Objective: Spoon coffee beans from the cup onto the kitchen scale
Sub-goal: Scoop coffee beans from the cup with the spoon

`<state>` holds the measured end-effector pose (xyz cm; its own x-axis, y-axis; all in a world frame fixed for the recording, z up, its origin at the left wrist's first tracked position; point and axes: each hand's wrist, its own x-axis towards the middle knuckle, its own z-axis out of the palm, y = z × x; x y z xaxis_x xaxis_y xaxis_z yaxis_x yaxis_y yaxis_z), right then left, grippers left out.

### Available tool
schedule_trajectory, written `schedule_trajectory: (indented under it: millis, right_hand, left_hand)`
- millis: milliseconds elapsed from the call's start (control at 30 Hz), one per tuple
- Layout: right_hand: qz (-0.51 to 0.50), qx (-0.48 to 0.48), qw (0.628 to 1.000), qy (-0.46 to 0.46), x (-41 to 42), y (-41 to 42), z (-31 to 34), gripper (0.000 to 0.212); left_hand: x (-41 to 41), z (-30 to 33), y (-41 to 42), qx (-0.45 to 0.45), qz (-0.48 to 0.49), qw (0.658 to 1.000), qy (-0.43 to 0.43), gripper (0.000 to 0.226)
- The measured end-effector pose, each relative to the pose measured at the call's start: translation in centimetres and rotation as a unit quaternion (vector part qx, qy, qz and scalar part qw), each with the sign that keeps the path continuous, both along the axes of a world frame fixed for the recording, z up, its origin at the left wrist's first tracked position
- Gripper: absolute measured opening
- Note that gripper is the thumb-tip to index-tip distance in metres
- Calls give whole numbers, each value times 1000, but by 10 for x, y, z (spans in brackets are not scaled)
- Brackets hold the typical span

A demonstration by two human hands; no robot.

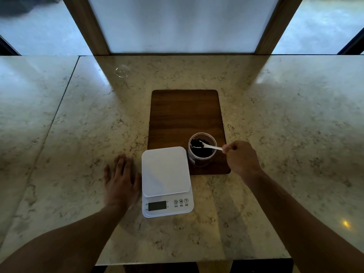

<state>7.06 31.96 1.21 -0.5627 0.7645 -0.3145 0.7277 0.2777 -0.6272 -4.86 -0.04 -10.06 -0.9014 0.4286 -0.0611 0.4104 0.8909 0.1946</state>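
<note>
A white kitchen scale (pixel 166 172) sits in front of me on the marble counter, its weighing plate bare and its display dark. Just right of it stands a clear cup (pixel 202 149) holding dark coffee beans (pixel 203 152). My right hand (pixel 241 158) is to the right of the cup and grips the handle of a white plastic spoon (pixel 208 146). The spoon's bowl is inside the cup at the bean surface. My left hand (pixel 121 179) lies flat on the counter beside the scale's left edge, fingers spread, holding nothing.
A dark wooden board (pixel 185 115) lies under the cup and behind the scale. The marble counter (pixel 285 134) stretches wide to both sides. A wood-framed window panel (pixel 181 24) stands at the counter's far edge. The near counter edge is close to my body.
</note>
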Motion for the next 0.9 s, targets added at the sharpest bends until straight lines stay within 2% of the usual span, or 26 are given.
schedule_trajectory:
  millis: [900]
  right_hand:
    - [-14,-29,999,9,9,1,0,20]
  left_hand:
    - [2,6,1,9,1,1000,0,77]
